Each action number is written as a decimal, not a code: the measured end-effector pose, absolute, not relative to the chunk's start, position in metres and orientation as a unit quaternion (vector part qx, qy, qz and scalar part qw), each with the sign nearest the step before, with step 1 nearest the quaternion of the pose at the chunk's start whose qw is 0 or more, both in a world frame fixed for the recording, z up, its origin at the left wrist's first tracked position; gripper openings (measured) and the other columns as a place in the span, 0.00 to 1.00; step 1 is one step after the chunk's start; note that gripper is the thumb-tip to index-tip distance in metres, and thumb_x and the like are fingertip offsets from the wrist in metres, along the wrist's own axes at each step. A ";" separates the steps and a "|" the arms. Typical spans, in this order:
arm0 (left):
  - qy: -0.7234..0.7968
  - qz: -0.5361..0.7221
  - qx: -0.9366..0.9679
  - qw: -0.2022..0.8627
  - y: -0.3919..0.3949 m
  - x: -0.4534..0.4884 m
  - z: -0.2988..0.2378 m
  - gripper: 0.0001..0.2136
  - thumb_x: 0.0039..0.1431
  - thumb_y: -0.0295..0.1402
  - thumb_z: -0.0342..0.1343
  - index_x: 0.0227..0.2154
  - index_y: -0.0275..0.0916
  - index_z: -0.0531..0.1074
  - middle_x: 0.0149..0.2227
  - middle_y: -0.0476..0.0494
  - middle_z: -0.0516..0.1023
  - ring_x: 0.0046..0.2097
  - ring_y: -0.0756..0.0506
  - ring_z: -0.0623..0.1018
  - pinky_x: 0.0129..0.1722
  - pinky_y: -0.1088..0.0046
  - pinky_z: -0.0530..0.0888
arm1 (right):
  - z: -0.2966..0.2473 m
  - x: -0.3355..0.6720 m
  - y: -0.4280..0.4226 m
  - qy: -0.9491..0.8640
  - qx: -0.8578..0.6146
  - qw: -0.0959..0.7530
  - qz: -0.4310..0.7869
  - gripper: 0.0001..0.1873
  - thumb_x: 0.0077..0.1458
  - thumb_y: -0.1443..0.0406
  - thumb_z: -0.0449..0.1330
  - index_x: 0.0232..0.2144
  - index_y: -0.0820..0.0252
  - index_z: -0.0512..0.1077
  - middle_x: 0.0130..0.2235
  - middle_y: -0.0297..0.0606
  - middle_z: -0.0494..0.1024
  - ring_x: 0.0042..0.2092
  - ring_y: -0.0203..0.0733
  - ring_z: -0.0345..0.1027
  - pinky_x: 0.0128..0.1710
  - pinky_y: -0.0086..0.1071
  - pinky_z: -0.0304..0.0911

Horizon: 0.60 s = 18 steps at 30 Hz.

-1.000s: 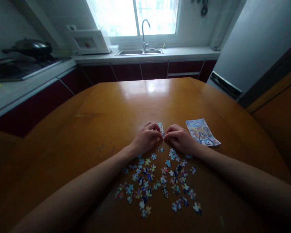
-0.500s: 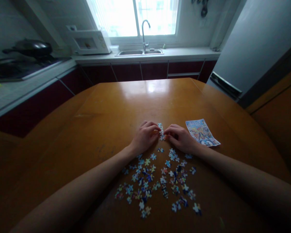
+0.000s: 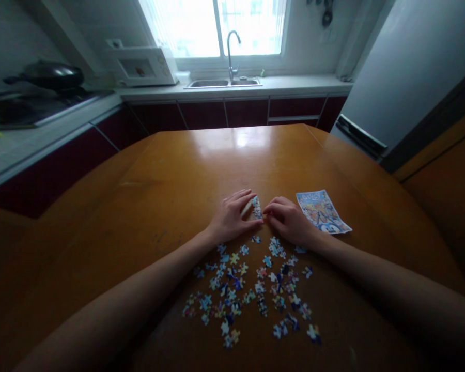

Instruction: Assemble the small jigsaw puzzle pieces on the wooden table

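A narrow strip of joined jigsaw pieces [image 3: 257, 207] lies on the wooden table between my hands. My left hand [image 3: 232, 216] spans it lengthwise, with fingertips at the far end and the thumb at the near end. Just to the right, my right hand [image 3: 289, 219] has its thumb and fingers drawn together close to the strip's edge; whatever is between them is hidden. Loose jigsaw pieces [image 3: 232, 294] are scattered between my forearms, and a small pair of pieces [image 3: 256, 239] lies just below the strip.
A printed picture sheet [image 3: 323, 212] lies to the right of my right hand. Beyond the table [image 3: 232, 160] are a counter with a sink [image 3: 207, 83] and a microwave [image 3: 143, 67]. A pan [image 3: 54, 76] stands on the stove at left, and a fridge [image 3: 403, 77] at right.
My left hand has opened from a pinch at the strip's side to a spread grip across its two ends. The right hand has barely moved.
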<state>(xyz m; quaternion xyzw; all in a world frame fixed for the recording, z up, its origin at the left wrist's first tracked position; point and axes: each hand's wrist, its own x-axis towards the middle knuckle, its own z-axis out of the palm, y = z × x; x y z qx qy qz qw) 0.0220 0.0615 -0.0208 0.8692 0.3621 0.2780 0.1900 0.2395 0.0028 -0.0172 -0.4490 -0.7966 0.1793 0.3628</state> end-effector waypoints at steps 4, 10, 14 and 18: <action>0.347 0.276 0.876 0.189 0.063 0.022 -0.021 0.33 0.49 0.45 0.71 0.56 0.38 0.72 0.59 0.32 0.73 0.62 0.34 0.72 0.62 0.47 0.68 | -0.018 0.240 0.003 -0.795 -0.449 0.364 0.184 0.07 0.60 0.72 0.58 0.36 0.57 0.74 0.38 0.39 0.75 0.43 0.44 0.67 0.45 0.40 0.63; 0.338 0.273 0.881 0.186 0.063 0.022 -0.022 0.31 0.50 0.43 0.71 0.56 0.39 0.72 0.58 0.33 0.75 0.61 0.35 0.73 0.61 0.48 0.69 | -0.019 0.240 0.004 -0.793 -0.449 0.365 0.190 0.07 0.59 0.72 0.58 0.36 0.57 0.75 0.38 0.39 0.75 0.43 0.43 0.68 0.46 0.39 0.63; 0.340 0.273 0.878 0.195 0.062 0.022 -0.020 0.32 0.49 0.44 0.71 0.57 0.40 0.71 0.59 0.34 0.74 0.61 0.35 0.73 0.62 0.48 0.68 | -0.017 0.240 0.004 -0.792 -0.447 0.368 0.195 0.08 0.59 0.73 0.57 0.35 0.58 0.75 0.37 0.39 0.75 0.42 0.43 0.68 0.45 0.39 0.63; 0.351 0.287 0.859 0.236 0.061 0.023 -0.018 0.31 0.53 0.42 0.68 0.58 0.38 0.70 0.61 0.34 0.71 0.62 0.36 0.71 0.63 0.51 0.68 | -0.017 0.240 0.005 -0.785 -0.446 0.380 0.203 0.09 0.58 0.74 0.56 0.35 0.59 0.75 0.36 0.39 0.76 0.41 0.42 0.68 0.44 0.37 0.63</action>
